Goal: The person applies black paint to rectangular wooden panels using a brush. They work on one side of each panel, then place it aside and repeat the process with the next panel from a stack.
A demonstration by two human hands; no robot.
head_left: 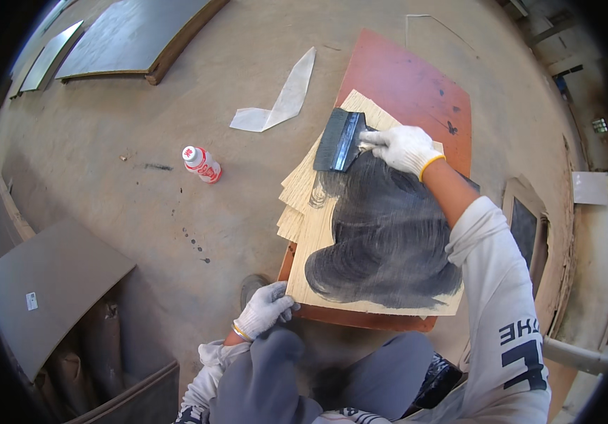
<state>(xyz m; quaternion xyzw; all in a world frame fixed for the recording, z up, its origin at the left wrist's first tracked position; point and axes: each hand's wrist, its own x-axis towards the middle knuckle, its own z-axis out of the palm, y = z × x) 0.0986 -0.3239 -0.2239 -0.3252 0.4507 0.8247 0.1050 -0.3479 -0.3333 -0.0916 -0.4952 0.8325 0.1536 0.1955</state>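
Your right hand [406, 150] gripped the wide spreader [338, 141] at the far left of the top sheet [312, 260], just inside the red board's [413, 99] near edge. Black coating [389, 240] covered much of that sheet — its left strip and near border were bare. Your left hand [265, 312] touched the near left corner; I couldn't tell whether it pinched. The lower sheets [295, 191] were mostly hidden, their number unclear; your right forearm [451, 192] blocked part of the right edge.
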